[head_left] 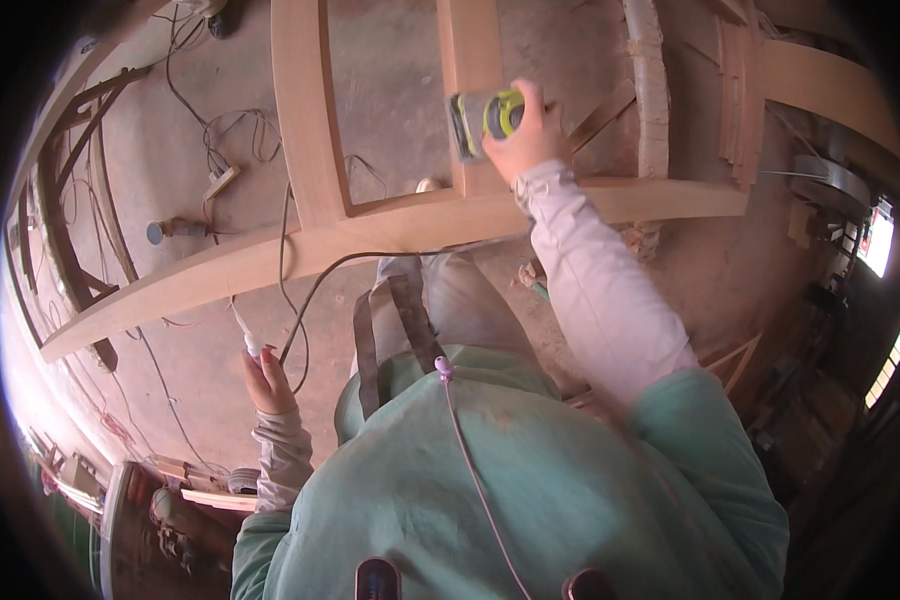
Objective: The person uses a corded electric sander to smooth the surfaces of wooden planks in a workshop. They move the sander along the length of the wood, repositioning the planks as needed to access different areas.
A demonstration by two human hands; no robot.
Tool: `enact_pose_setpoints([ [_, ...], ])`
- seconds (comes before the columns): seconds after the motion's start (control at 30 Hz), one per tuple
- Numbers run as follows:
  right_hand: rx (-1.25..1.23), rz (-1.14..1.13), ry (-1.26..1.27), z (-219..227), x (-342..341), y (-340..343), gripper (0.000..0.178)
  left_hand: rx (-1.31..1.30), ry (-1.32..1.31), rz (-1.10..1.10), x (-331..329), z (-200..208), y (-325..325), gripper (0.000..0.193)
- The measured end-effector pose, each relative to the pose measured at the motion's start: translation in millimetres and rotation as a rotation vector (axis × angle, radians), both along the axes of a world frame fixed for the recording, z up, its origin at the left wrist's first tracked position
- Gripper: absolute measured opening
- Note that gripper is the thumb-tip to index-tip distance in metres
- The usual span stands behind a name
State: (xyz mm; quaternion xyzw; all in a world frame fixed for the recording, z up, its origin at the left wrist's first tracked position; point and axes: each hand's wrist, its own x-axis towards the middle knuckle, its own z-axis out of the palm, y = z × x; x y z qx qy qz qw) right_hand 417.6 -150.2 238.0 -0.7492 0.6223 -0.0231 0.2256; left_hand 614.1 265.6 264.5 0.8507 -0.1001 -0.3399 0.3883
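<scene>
My right hand [532, 138] is wrapped round a green and black power sander [498, 116], slightly blurred. The sander is over an upright slat [474, 50] of a pale wooden frame; I cannot tell whether it touches the wood. My left hand [268, 383] hangs lower left, fingers closed round a slim white thing with a pointed tip [244, 326], most of it hidden in the palm. A dark cord [342, 262] passes beside that hand and over the curved beam [400, 228] toward my right arm. A wider slat [306, 110] joins the beam further left.
Loose cables and a power strip [222, 181] lie on the dusty floor at the left. Near them is a round-ended metal tool [175, 231]. Wooden frame parts [55, 240] stand at the far left. Stacked boards [740, 95] and a round metal drum [830, 185] are at the right.
</scene>
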Motion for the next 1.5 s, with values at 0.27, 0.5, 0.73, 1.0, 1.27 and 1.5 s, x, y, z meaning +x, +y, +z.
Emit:
enact_pose_setpoints([
  [0.27,-0.063,0.108,-0.027,-6,17,-26,0.07,-0.076,-0.069,0.059,24,20,7,0.027],
  [0.5,-0.094,0.189,-0.175,-4,-80,105,0.073,-0.04,-0.255,0.04,75,32,78,0.025],
  [0.73,-0.13,0.106,-0.136,-9,-59,78,0.073,-0.12,-0.5,0.37,119,96,114,0.03],
  [1.0,-0.206,0.066,-0.143,-12,38,-81,0.071,-0.01,-0.622,0.252,117,116,82,0.039],
  [1.27,-0.16,0.203,-0.304,23,114,31,0.07,-0.101,-0.669,0.368,198,115,177,0.037],
  [1.5,-0.101,0.133,-0.146,-2,188,127,0.07,-0.056,-0.653,0.262,307,84,233,0.034],
])
